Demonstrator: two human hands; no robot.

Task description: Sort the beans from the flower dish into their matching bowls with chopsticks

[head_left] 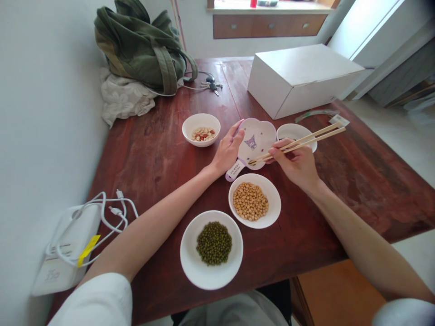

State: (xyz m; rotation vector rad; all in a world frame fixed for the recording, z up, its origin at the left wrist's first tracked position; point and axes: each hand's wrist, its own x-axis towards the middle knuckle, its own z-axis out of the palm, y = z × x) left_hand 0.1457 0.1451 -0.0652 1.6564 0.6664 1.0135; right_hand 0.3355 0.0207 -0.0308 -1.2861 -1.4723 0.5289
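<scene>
My left hand (228, 151) grips the left rim of a shallow white dish (260, 136) with a scalloped lilac edge, a short handle and a cartoon print. A pair of chopsticks (316, 136) is held in my right hand (295, 163); their tips rest in or just over the dish's lower part. Whether something small sits at the tips I cannot tell. Just below the dish stands a white bowl (273, 213) of soybeans (250, 201). Nearer me is a bowl (190, 267) of mung beans (214, 243). My right hand partly hides another white bowl (292, 130) with dark contents.
A bowl (190, 123) of peanuts (204, 134) stands left of the dish. Further back are a white box (306, 72), keys (212, 85) and a green bag (142, 50) on a patterned cloth (125, 99). A white power bank (68, 249) with cables lies at the left edge.
</scene>
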